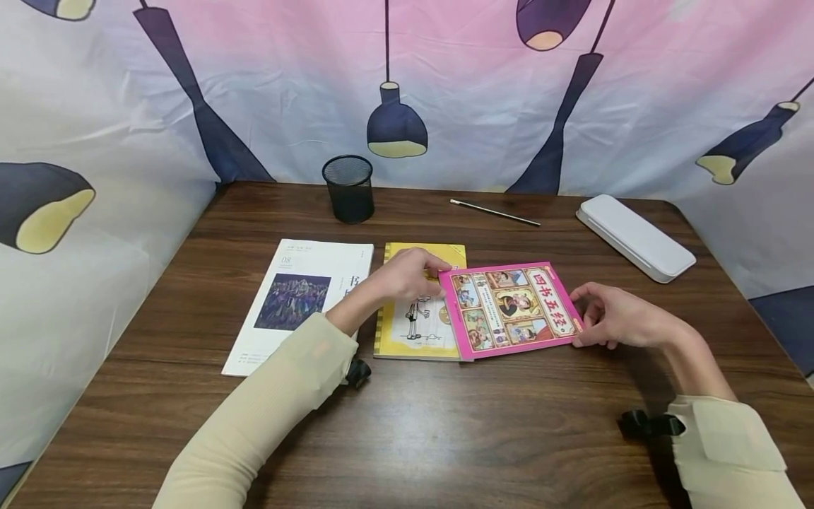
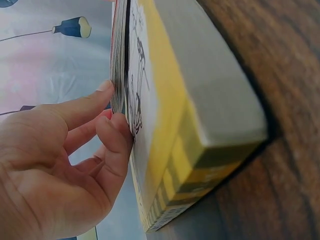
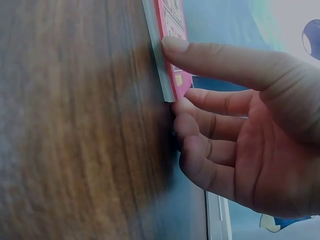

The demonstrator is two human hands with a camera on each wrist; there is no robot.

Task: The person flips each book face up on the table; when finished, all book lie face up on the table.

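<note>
A pink picture-covered book (image 1: 515, 311) lies tilted over the right part of a thick yellow book (image 1: 397, 332). My left hand (image 1: 413, 274) pinches its left edge between thumb and fingers, just above the yellow cover. At the opposite edge, my right hand (image 1: 626, 316) grips the pink book's lower right side. In the right wrist view the thumb (image 3: 215, 57) presses on that book's edge, with the other fingers curled behind and below. Page edges of the pink book (image 2: 119, 55) show between the fingertips in the left wrist view.
A white book (image 1: 254, 297) with a dark picture lies left of the yellow one, partly behind the left forearm. A black mesh pen cup (image 1: 352, 198), a pencil (image 1: 496, 211) and a white case (image 1: 636, 237) stand or lie along the back of the wooden table (image 1: 445, 438).
</note>
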